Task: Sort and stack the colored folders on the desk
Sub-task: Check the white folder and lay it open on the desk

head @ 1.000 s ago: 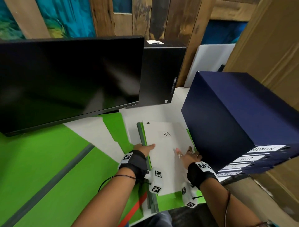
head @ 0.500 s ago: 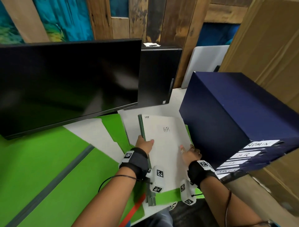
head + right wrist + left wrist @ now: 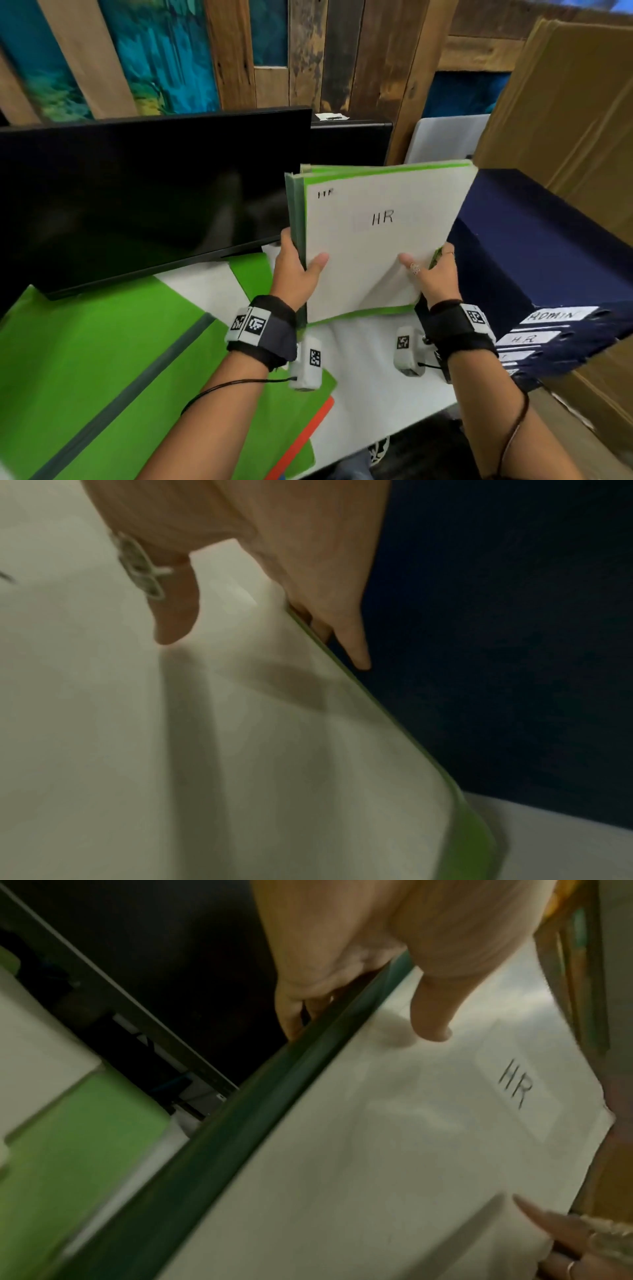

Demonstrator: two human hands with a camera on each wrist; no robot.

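A bundle of green folders (image 3: 376, 246) with a white "HR" sheet on top is lifted off the desk and tilted up toward me. My left hand (image 3: 296, 267) grips its dark green spine edge (image 3: 260, 1110), thumb on the white cover (image 3: 377, 1137) and fingers behind. My right hand (image 3: 433, 274) grips the bundle's right edge (image 3: 359, 691), thumb on the cover (image 3: 240, 750) and fingers behind. More green folders (image 3: 85, 342) lie spread on the desk at the left, one with a grey spine and one with an orange edge.
A black monitor (image 3: 137, 192) stands at the left and a black computer tower (image 3: 349, 140) behind the bundle. A dark blue stack of labelled box files (image 3: 534, 260), tagged "ADMIN" and "HR", sits at the right. Cardboard (image 3: 565, 120) leans at the far right. White desk surface (image 3: 370, 377) shows below the bundle.
The HR bundle lay flat on the desk under both hands; both hands have closed on its edges and raised it, tilting its top up and away from the desk.
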